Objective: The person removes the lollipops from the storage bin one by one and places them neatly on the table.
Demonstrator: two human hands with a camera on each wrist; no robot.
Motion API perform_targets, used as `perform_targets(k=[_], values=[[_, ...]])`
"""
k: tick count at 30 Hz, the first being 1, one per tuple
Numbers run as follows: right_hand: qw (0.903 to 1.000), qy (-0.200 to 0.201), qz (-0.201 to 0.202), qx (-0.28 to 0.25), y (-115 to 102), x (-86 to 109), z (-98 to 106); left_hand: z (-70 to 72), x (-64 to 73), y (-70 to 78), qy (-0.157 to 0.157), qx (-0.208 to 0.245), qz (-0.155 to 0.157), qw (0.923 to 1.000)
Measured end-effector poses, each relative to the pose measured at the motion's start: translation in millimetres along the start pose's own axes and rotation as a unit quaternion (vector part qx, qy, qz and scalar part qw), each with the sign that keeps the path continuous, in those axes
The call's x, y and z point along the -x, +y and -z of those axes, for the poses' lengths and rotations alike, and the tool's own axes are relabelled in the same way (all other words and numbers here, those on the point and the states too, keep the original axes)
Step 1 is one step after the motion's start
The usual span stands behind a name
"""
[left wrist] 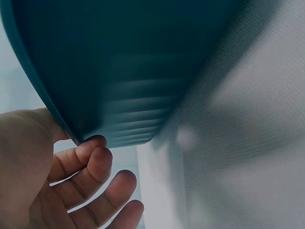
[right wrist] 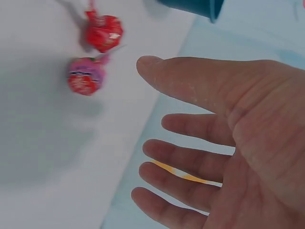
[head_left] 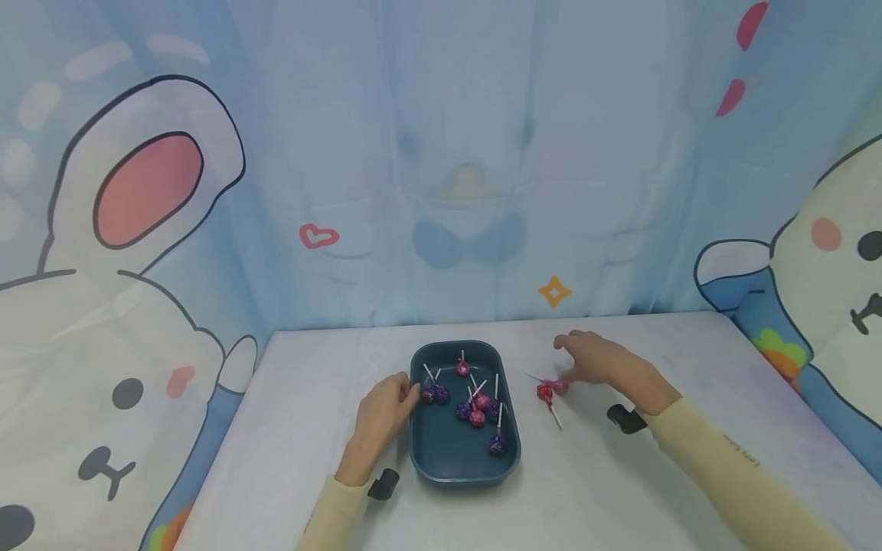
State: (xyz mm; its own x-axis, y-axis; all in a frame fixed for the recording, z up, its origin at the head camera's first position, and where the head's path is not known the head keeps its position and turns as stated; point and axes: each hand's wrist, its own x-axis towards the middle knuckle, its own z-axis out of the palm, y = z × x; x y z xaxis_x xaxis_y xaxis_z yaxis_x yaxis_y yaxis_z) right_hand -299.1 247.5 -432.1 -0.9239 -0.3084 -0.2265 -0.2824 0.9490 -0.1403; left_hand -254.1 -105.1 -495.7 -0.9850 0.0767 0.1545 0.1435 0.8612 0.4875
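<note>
A dark teal tray (head_left: 448,459) holds several lollipops in purple and pink wrappers, among them a purple lollipop (head_left: 498,444) near its front right. At the tray's left side, my left hand (head_left: 381,413) pinches the rim between thumb and index finger; the left wrist view shows the other fingers loosely bent beside the tray wall (left wrist: 138,114). To the right of the tray, a red lollipop (head_left: 545,394) and a pink lollipop (head_left: 561,386) lie together on the table. My right hand (head_left: 602,363) hovers beside them, fingers spread and holding nothing in the right wrist view.
The white table (head_left: 331,360) meets a light blue curtain (head_left: 448,291) along its back edge. Cartoon animals are printed on the cloth at left and right. Each wrist carries a small black device, such as the one under the right wrist (head_left: 626,418).
</note>
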Motion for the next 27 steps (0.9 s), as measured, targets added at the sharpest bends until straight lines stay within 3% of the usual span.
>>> perform_targets(k=[12, 27], values=[[1.0000, -0.005, -0.008, 0.005, -19, -3.3, 11, 1.6, 1.3, 1.0, 0.011, 0.001, -0.012, 0.9999], [0.9984, 0.023, 0.048, 0.018, -64, -10.8, 27, 1.8, -0.3, 0.3, 0.004, 0.002, -0.005, 1.0000]])
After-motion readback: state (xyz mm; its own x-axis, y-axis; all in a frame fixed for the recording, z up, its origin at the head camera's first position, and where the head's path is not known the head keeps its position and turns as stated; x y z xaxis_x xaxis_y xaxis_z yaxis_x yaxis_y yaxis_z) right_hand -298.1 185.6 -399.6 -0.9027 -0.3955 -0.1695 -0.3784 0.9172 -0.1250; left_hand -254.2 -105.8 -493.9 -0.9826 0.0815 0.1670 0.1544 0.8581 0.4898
